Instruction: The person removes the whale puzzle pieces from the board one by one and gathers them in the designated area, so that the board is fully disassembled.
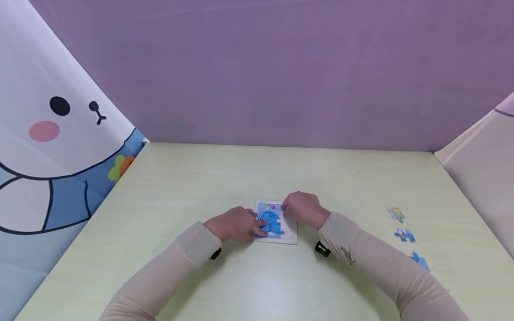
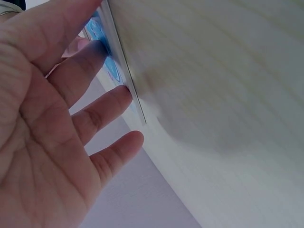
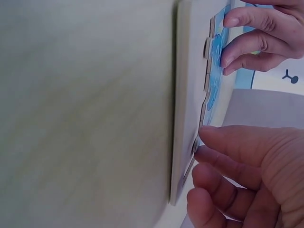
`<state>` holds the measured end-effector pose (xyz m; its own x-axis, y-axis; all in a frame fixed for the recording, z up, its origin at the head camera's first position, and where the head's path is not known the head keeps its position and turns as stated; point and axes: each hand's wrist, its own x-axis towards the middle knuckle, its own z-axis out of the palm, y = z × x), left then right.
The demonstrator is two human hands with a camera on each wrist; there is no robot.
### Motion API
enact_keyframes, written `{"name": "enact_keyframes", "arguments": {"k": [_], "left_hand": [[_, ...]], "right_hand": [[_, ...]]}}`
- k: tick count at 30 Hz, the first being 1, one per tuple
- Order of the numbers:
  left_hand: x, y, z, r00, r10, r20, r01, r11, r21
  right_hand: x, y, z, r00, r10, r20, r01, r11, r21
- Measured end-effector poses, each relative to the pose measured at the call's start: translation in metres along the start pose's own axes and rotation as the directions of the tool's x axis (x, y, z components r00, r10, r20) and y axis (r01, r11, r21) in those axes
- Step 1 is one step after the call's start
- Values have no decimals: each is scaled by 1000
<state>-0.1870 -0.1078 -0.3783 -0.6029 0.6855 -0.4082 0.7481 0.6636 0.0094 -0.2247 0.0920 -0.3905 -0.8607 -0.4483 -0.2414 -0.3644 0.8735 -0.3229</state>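
Where the puzzle tray point(image 1: 290, 234) lies: flat on the table point(image 1: 217, 178), between both hands.
Left hand point(image 1: 237, 224): fingers extended, some tips resting on the joined blue pieces point(image 1: 271, 219).
Right hand point(image 1: 305, 208): fingers curled, thumb and forefinger at those pieces' upper right edge; cannot tell whether they pinch one.
Joined pieces' long axis: running away from the person.
Printed figure's heading: too small to tell.

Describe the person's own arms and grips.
Pale beige fabric left sleeve and right sleeve, both long with broad cuffs. Small, unreadable dark marks on the right sleeve. A small black object beneath the left cuff, a squarish black object beneath the right. Left grip and right grip ungloved.
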Motion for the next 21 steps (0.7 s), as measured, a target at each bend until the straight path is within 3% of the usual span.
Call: {"name": "enact_keyframes", "arguments": {"k": [12,21], "left_hand": [[1,-1,2,999,27,-30,-27,1000,-10],[0,-2,1,999,25,-19,-26,1000,-13]], "right_hand": [[4,2,2,1000,-5,-7,5,1000,0],[6,3,1,999,-27,-38,27,1000,7]]}}
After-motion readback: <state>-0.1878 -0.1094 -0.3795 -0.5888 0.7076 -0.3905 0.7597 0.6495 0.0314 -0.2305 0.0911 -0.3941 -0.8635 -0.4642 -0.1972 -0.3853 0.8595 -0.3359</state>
